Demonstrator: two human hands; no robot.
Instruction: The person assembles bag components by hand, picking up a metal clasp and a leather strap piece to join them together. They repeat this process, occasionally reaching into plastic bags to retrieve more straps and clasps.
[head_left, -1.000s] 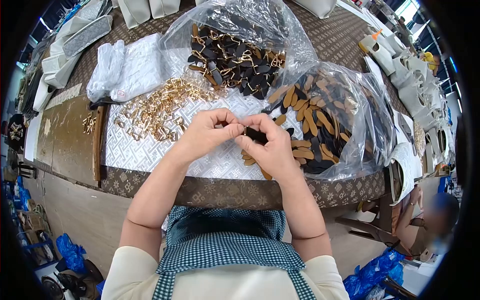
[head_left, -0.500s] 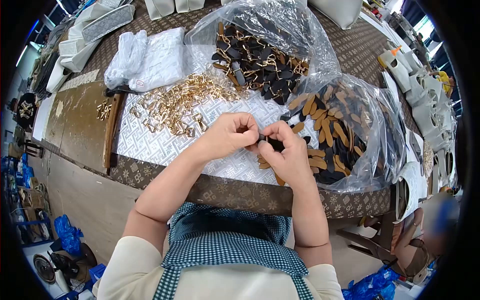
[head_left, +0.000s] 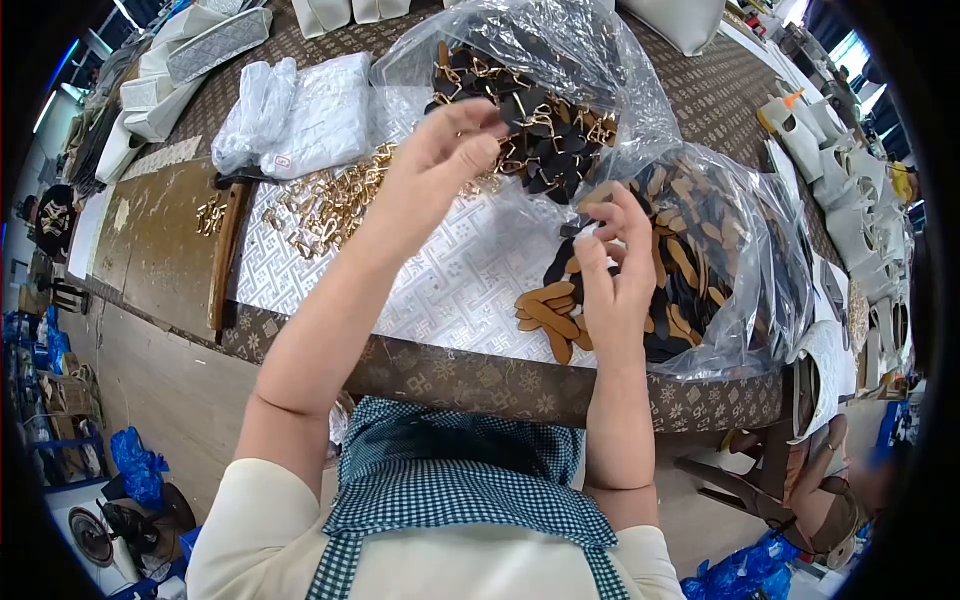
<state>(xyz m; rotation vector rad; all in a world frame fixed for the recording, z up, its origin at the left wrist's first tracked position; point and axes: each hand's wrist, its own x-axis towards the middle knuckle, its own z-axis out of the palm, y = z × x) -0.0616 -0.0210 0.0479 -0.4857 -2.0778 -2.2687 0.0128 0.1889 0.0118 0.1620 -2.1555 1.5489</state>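
My left hand (head_left: 450,150) is raised over the near edge of a heap of black leather tabs fitted with gold clasps (head_left: 545,140). Its thumb stands apart from the curled fingers, and I see nothing held in it. My right hand (head_left: 620,245) hovers at the left side of a pile of loose brown and black leather tabs (head_left: 680,255). The fingers there are bent and apart, with nothing visible between them. Left of the clasp-fitted heap, partly behind my left hand and forearm, lie loose gold metal clasps (head_left: 320,210).
Clear plastic bags (head_left: 770,270) surround both tab piles. White wrapped packets (head_left: 320,115) lie at the back left. A wooden-edged board (head_left: 160,240) with a few gold clasps is on the left. White bags (head_left: 830,170) line the right side.
My hands have parted. The left moved up and away to the clasp-fitted heap, and the dark tab pinched between both hands is no longer there. My right hand rose slightly to the right.
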